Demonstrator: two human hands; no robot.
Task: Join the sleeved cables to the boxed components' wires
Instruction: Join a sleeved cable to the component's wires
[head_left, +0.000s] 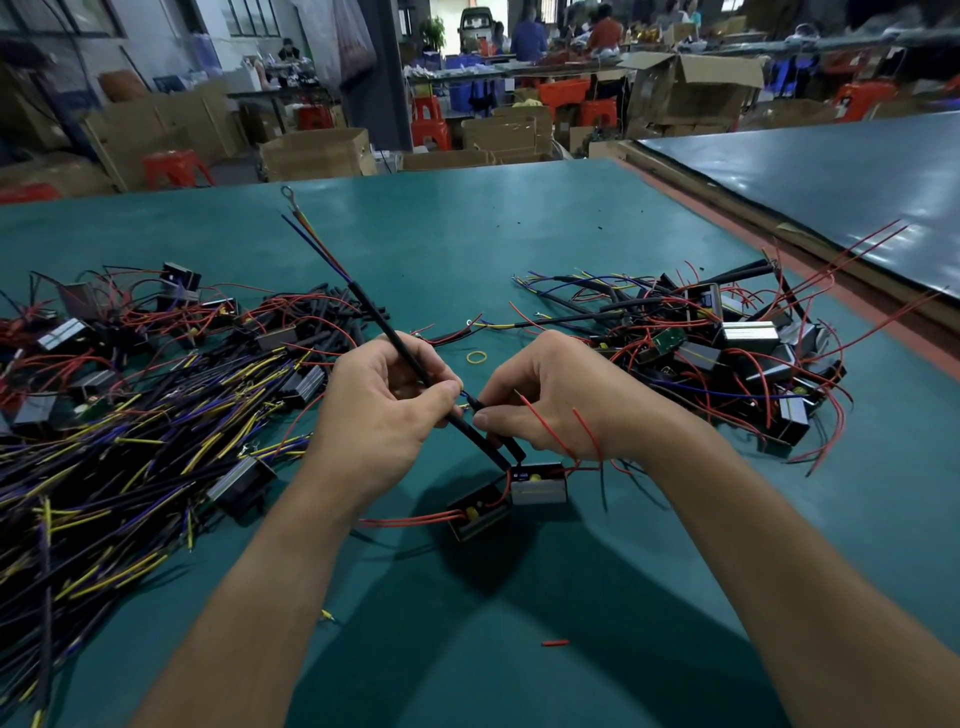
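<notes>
the left hand (384, 415) holds the cable (363, 306) in a tight grip, thumb and curled fingers closed round the black sleeve low on its length. the cable's long axis runs on a slant. its far end, with bare coloured cores and a ring lug (287, 193), points up and away to the left over the worktop (467, 249). its near end drops down and right, stopping just above the box (537, 488).

the right hand (550, 400) has a narrow pinch on a shorter black sleeve (506, 441), which also slants down toward that box. the two sleeves lie almost parallel, just beside each other. whether they touch cannot be told. red wires (545, 423) loop over the right wrist and back to the box. a second box (475, 514) lies just beside the first, on its left, with its own red leads trailing left.

the joint seems to sit between the two grips, where a blue core (465, 397) shows in the small gap between the thumbs. so the thing to be joined lies right of the left grip and left of the right grip, nearly at the fingertips. the right hand is nearer the box's wire, the left nearer the cable. i judge that the next move needs both ends kept on one line, with the left hand steadying the long cable so its far end does not swing.

loose cables and boxes are heaped on the left (130, 415) and joined ones, it seems, on the right (727, 353).
</notes>
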